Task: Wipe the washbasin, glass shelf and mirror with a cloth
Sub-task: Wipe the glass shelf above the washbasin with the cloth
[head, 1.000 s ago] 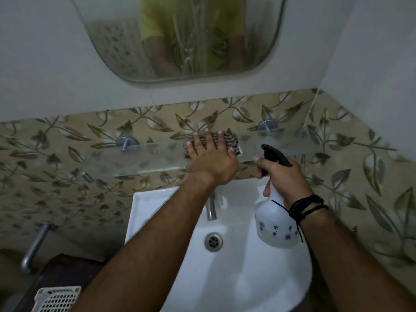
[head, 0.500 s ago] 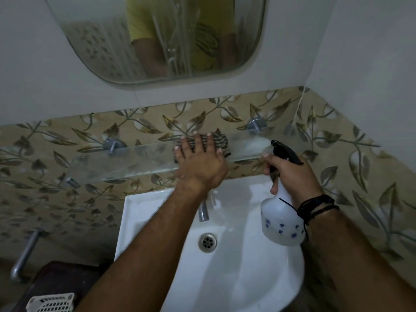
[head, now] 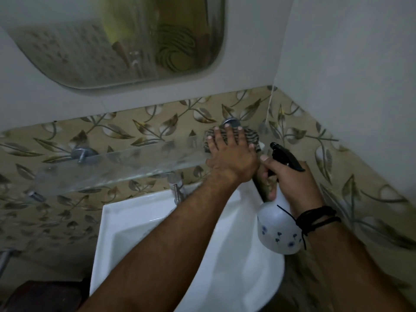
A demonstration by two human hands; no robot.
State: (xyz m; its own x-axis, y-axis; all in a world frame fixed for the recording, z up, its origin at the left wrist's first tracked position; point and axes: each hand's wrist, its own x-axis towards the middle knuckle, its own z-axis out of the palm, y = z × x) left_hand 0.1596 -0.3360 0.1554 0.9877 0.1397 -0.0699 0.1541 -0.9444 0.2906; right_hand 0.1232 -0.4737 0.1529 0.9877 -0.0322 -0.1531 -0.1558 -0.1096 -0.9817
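Observation:
My left hand lies flat, fingers spread, pressing a striped cloth onto the right end of the glass shelf, close to the right metal bracket. My right hand grips the black trigger head of a white spray bottle with small blue flowers, held just right of the cloth and above the white washbasin. The mirror hangs on the wall above, streaked and reflecting a yellow shirt. Most of the cloth is hidden under my palm.
A chrome tap stands at the basin's back edge under the shelf. Leaf-patterned tiles cover the lower walls, which meet in a corner at right. A left shelf bracket and a dark surface at bottom left are visible.
My left hand has slid the cloth rightward along the shelf, from its middle to its right end. The right hand with the bottle stays close beside it.

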